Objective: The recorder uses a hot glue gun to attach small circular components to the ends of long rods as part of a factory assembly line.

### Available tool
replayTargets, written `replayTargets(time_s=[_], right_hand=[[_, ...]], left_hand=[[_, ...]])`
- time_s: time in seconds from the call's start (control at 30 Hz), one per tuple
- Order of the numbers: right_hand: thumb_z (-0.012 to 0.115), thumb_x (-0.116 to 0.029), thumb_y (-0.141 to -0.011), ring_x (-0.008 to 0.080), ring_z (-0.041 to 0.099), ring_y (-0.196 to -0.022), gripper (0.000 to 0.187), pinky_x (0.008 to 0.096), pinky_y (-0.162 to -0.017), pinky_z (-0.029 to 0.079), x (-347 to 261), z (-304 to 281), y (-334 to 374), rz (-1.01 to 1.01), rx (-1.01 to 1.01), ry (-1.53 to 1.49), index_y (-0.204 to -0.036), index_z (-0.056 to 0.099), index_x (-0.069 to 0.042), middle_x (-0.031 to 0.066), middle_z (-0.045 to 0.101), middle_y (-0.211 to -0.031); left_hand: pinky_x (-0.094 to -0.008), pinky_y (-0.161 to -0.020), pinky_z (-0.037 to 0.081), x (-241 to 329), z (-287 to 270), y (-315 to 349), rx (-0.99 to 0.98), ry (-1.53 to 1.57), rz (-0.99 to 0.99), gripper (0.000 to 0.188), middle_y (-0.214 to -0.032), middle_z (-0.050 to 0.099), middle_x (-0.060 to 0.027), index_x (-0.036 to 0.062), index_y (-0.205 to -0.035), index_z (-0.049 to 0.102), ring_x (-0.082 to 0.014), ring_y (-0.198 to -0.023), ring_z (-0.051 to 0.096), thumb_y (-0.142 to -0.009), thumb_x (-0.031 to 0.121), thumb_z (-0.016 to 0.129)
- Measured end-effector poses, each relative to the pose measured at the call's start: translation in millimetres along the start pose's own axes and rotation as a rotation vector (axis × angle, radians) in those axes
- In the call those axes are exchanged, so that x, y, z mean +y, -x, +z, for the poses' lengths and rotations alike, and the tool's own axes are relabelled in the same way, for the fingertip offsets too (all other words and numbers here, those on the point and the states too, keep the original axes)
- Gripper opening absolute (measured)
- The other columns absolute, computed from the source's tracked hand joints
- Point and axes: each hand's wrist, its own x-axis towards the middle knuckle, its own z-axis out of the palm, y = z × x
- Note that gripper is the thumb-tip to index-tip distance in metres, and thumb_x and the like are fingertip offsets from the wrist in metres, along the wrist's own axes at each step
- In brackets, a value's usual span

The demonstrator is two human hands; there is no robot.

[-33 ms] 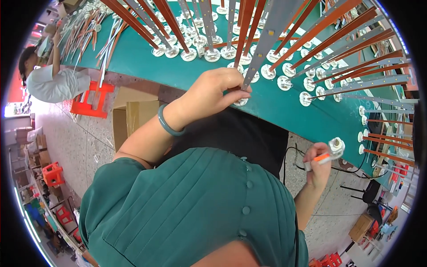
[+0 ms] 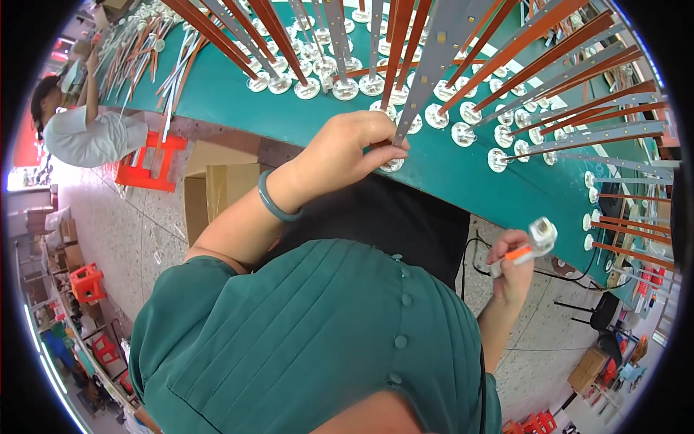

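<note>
My left hand [image 2: 354,148] is closed in a pinch round the lower end of a grey LED strip [image 2: 428,79]. That strip stands upright, leaning a little to the right, and a round white base [image 2: 392,165] shows just under my fingers at the table's near edge. Off to the right, beyond the table edge, my right hand [image 2: 512,269] is wrapped round a white handheld piece [image 2: 541,239] with an orange patch and a rounded head. Its exact kind I cannot make out.
Several round white bases [image 2: 436,116] with upright grey and brown strips crowd the green table [image 2: 224,108]. Loose strips lie at the far left, where another person [image 2: 94,137] is by a red stool [image 2: 148,163]. An open cardboard box [image 2: 231,192] and a black cable [image 2: 571,278] are nearby.
My right hand has shifted slightly left, and the white piece's head has tilted and moved a little. The left hand stays on the strip.
</note>
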Motion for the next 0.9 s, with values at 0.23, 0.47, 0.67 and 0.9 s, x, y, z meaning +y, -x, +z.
replayTargets(time_s=[0.23, 0.47, 0.67, 0.9], right_hand=[[0.063, -0.005, -0.079, 0.0184, 0.059, -0.074, 0.035, 0.0291, -0.064, 0.048, -2, 73, -32, 0.149, 0.099, 0.111, -0.111, 0.052, 0.003, 0.0212, 0.061, -0.105], [0.056, 0.014, -0.076, 0.0238, 0.062, -0.097, 0.037, 0.0406, -0.091, 0.050, 13, 107, -50, -0.059, -0.039, -0.083, -0.106, 0.044, -0.004, 0.0170, 0.052, -0.113], [0.065, 0.011, -0.079, 0.0176, 0.060, -0.100, 0.042, 0.0304, -0.084, 0.051, 0, 133, -59, -0.126, -0.064, 0.440, -0.112, 0.043, -0.004, 0.0139, 0.056, -0.112], [0.071, 0.008, -0.076, 0.0169, 0.066, -0.087, 0.055, 0.0272, -0.074, 0.054, 9, 144, -68, -0.360, -0.001, 0.510, -0.123, 0.042, 0.003, 0.0137, 0.056, -0.109]], left_hand=[[-0.0317, -0.059, 0.049, -3, 5, -4, 0.082, -0.027, -0.029, 0.013, -0.076, 0.065, -0.0101, 0.0001, -0.079, 0.063, -0.0243, -0.066, 0.063, -0.079, 0.008, 0.074], [-0.0261, -0.055, 0.049, 11, 9, 1, 0.152, 0.140, -0.149, 0.016, -0.075, 0.066, -0.0089, -0.0016, -0.077, 0.063, -0.0160, -0.060, 0.062, -0.080, 0.009, 0.074], [-0.0231, -0.055, 0.049, 33, 19, 0, 0.192, 0.200, -0.158, 0.009, -0.079, 0.069, -0.0089, -0.0020, -0.081, 0.067, -0.0092, -0.061, 0.062, -0.081, 0.005, 0.072], [-0.0231, -0.052, 0.049, 38, 31, 0, 0.251, 0.205, -0.105, 0.008, -0.075, 0.067, -0.0077, -0.0008, -0.080, 0.067, -0.0104, -0.059, 0.063, -0.079, 0.003, 0.074]])
